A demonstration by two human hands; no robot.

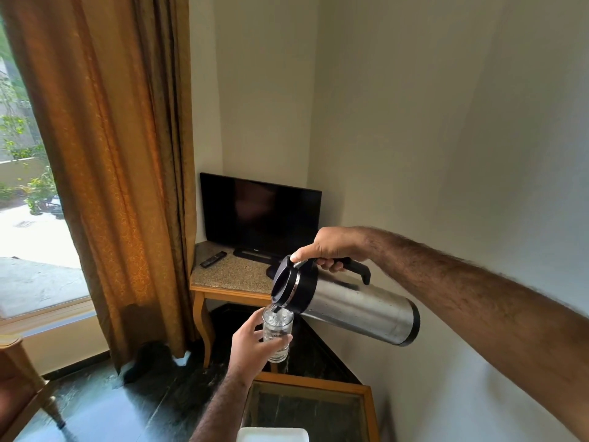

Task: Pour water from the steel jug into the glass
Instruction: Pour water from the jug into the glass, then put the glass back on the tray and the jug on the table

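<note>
The steel jug (357,309) with a black lid and black handle is tipped nearly level, spout down to the left. My right hand (331,247) grips its handle from above, thumb on the lid lever. Water runs from the spout into a clear glass (278,330) held upright just below it, in the air above the floor. My left hand (250,349) wraps around the glass from the left. The glass is largely full of bubbling water.
A glass-topped wooden table (366,409) stands below the hands with a white object (272,434) at its near edge. Behind is a corner table (223,279) with a dark TV (259,215) and a remote (213,259). Orange curtain (121,186) and window at left, chair (22,393) bottom left.
</note>
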